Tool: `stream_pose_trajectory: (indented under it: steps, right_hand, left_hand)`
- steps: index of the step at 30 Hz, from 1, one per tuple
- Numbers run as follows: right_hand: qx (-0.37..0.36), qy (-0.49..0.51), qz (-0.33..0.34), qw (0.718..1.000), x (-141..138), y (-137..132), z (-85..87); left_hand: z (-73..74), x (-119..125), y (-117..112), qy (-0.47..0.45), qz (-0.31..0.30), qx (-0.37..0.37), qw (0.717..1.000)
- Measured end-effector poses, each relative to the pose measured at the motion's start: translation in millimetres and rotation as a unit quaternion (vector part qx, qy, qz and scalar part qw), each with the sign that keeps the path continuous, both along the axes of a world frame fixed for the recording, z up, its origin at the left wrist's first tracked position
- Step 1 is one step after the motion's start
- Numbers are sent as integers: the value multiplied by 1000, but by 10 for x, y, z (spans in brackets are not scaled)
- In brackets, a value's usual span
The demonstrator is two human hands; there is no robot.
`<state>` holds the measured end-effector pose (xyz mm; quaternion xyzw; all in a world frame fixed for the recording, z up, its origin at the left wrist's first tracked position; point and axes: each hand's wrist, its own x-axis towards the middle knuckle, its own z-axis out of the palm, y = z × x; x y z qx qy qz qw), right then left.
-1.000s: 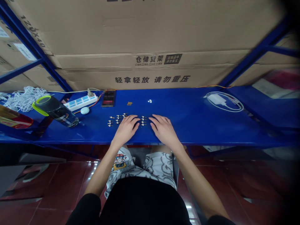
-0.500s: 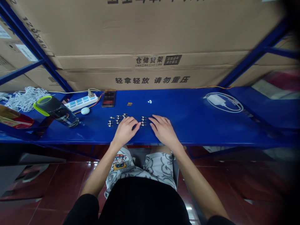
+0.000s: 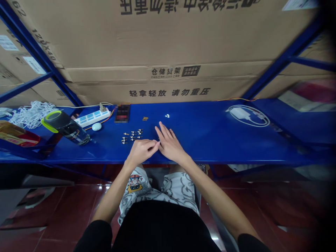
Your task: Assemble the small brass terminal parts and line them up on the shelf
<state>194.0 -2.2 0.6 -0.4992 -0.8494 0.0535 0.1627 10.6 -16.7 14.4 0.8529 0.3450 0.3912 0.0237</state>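
Observation:
On the blue shelf (image 3: 210, 140) my left hand (image 3: 141, 151) rests near the front edge, its fingers curled into a pinch whose tips touch my right hand. What the pinch holds is too small to make out. My right hand (image 3: 169, 144) lies flat with the fingers stretched out and together, pointing to the back left. It covers the spot just right of a cluster of several small metal pins (image 3: 132, 136). A small brass piece (image 3: 145, 118) and tiny white bits (image 3: 167, 115) lie further back.
To the left lie a dark bottle with a green rim (image 3: 65, 127), a power strip (image 3: 91, 117), a pale oval object (image 3: 96, 126), a dark flat item (image 3: 122, 112) and a heap of white cord (image 3: 31, 113). A white charger with coiled cable (image 3: 246, 114) lies right. Cardboard boxes (image 3: 168, 52) close the back.
My right hand has slid left and forward over the right-hand group of pins, fingers now straight. My left hand's fingers have curled into a pinch against it. The view tilted slightly.

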Motion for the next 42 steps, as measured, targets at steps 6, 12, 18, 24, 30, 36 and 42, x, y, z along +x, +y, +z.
stream_pose_trajectory:
  steps: [6,12,18,24,30,36,42]
  right_hand:
    - [-88,-60,-13,994,-197,158,-38]
    - [-97,-90,-5,991,-396,294,-44]
    - [-62,-58,19,996,-666,434,-134]
    - [-52,13,39,998,-740,436,-87]
    - [-76,133,-11,988,-490,811,85]
    - [10,90,39,995,-308,1259,2]
    - [26,26,49,998,-293,1186,-37]
  left_hand:
    - [-3,12,-16,-5,-41,22,999]
    - [-15,18,-3,-22,-29,54,998]
    - [-2,12,-3,-20,-28,62,997]
    - [-23,13,13,-42,-34,70,996]
    - [-47,-2,11,-14,-28,44,999]
    - [-56,-5,4,5,-4,17,1000]
    - [-56,-6,6,5,-3,12,1000]
